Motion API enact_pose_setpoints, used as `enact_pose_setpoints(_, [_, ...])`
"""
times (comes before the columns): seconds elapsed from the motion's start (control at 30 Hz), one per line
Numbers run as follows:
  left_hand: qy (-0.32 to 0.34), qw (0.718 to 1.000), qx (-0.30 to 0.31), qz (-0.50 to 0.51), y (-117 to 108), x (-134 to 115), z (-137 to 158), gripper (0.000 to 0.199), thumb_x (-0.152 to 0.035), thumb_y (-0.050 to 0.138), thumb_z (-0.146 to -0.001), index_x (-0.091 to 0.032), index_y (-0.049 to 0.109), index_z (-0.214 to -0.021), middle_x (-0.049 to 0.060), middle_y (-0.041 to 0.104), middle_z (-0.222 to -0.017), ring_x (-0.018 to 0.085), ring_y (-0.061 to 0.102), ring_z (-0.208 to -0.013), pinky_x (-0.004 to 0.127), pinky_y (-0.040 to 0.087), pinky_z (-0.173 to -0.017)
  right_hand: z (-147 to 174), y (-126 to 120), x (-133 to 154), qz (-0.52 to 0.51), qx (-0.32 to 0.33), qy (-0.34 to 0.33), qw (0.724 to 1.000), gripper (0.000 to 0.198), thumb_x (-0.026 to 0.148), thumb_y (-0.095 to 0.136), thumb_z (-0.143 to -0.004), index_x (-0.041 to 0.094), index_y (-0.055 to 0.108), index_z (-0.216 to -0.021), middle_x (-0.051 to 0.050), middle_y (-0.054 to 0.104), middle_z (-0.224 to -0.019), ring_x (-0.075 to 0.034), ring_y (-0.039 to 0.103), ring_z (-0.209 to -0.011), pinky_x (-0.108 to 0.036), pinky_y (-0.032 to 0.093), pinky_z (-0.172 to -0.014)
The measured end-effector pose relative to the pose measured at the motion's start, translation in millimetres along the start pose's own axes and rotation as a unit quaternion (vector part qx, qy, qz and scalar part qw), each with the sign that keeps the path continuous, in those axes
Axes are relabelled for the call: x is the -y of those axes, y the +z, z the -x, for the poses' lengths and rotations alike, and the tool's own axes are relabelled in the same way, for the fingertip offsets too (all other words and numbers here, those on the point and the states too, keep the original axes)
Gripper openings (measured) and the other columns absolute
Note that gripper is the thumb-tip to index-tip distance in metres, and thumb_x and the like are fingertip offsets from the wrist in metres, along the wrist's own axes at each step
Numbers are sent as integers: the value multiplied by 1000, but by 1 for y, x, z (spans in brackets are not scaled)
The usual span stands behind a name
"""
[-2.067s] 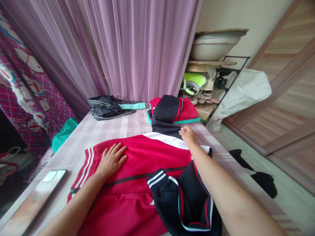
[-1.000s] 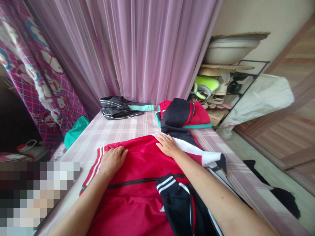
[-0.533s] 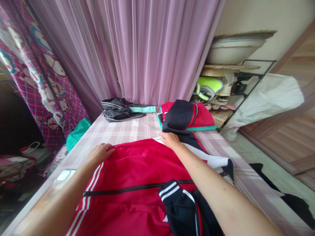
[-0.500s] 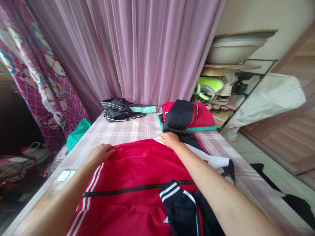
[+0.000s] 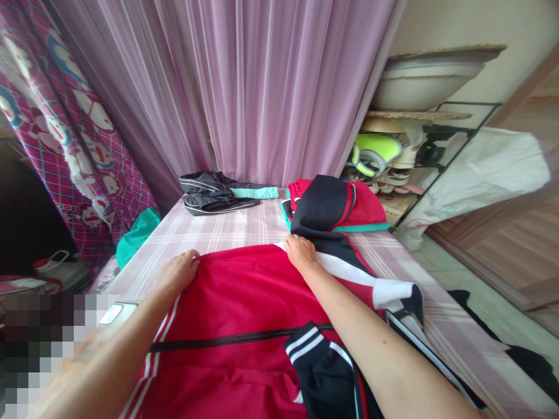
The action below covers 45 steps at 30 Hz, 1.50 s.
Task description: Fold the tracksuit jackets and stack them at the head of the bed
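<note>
Jacket (image 5: 238, 291) lay on the table (image 5: 218, 233), zip (image 5: 244, 337) running left to right, its far edge between your left hand (image 5: 183, 270) and right hand (image 5: 301, 250), both touching; whether the curled fingers pinched wasn't clear.

Hands (image 5: 300, 250) at far edge of red jacket (image 5: 231, 291); folded pile (image 5: 367, 210), dark garment (image 5: 207, 201) beyond.

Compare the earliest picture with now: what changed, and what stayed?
The left hand has moved from lying flat on the red jacket to its far left corner. The right hand shifted left, from over the far dark sleeve to the jacket's far edge. Grip is unclear. The folded pile and dark garment stayed.
</note>
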<state>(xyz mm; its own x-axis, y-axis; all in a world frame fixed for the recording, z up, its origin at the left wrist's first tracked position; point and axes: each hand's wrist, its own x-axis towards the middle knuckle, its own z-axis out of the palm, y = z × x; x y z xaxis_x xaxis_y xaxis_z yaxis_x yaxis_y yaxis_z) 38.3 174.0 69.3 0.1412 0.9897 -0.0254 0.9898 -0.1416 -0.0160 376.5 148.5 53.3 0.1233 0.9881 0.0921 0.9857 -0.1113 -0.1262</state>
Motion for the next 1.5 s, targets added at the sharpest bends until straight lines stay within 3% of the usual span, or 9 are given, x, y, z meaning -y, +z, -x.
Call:
enact_pose_setpoints(0.13, [16,997,-80,2,7,-9,17,49,-37,32,-94,-18,53,-134,13,60,-135,28,58,-120,42,44,-101,17,-8,-3,-19,-33,-47,998,37,30,36,-99,21,58,-127,-12,68,-115,-24,63,-104,-33,46,-89])
enact_pose_setpoints(0.3, [167,979,-115,21,34,-23,48,51,-44,37,-95,-25,50,-141,7,46,-151,27,35,-143,49,25,-117,47,7,-10,-47,-41,-193,979,44,37,40,-98,20,55,-136,-11,52,-144,-24,46,-132,-37,34,-110])
enact_pose_setpoints(0.47, [158,984,-81,23,49,-27,54,57,-51,40,-94,-25,47,-144,9,41,-153,31,33,-143,54,24,-117,58,15,-14,-28,12,-151,988,52,40,41,-98,17,48,-144,-13,40,-154,-27,34,-142,-43,26,-116])
enact_pose_setpoints(0.73, [130,990,-54,16,29,-37,58,59,-50,40,-94,-21,45,-145,11,39,-155,31,29,-145,54,19,-118,90,-15,-31,-17,118,-113,986,57,46,38,-97,22,41,-149,-11,30,-159,-27,26,-146,-49,23,-116])
enact_pose_setpoints(0.87, [120,991,-53,38,32,-26,74,58,-48,42,-94,-18,49,-142,14,41,-153,33,31,-144,58,24,-116,111,-31,-62,-54,91,-82,991,50,40,38,-97,16,55,-138,-14,51,-145,-26,45,-135,-42,32,-112])
enact_pose_setpoints(1.0, [196,974,-69,94,36,3,104,58,-51,44,-92,-21,51,-141,11,44,-151,30,36,-142,50,32,-115,143,-51,-95,-135,67,-121,981,39,38,45,-93,20,72,-115,-9,70,-119,-24,63,-112,-37,44,-101])
enact_pose_setpoints(1.23, [251,944,-1,213,16,35,154,55,-64,38,-90,-29,75,-110,5,55,-143,26,55,-128,39,41,-111,195,-82,-116,-201,152,-130,959,34,43,51,-87,23,78,-86,-5,77,-88,-23,68,-84,-34,50,-83])
enact_pose_setpoints(1.37, [243,946,38,212,4,38,168,54,-67,45,-84,-27,78,-100,7,53,-145,29,52,-130,40,41,-111,210,-98,-118,-194,215,-175,941,32,44,59,-81,25,78,-98,-7,73,-114,-28,62,-111,-39,43,-102])
enact_pose_setpoints(1.5, [238,949,50,198,-7,36,176,48,-65,55,-77,-23,75,-90,12,53,-144,31,57,-123,39,44,-107,224,-116,-129,-144,305,-148,930,54,49,69,-71,27,71,-121,-7,59,-139,-35,34,-141,-49,22,-117])
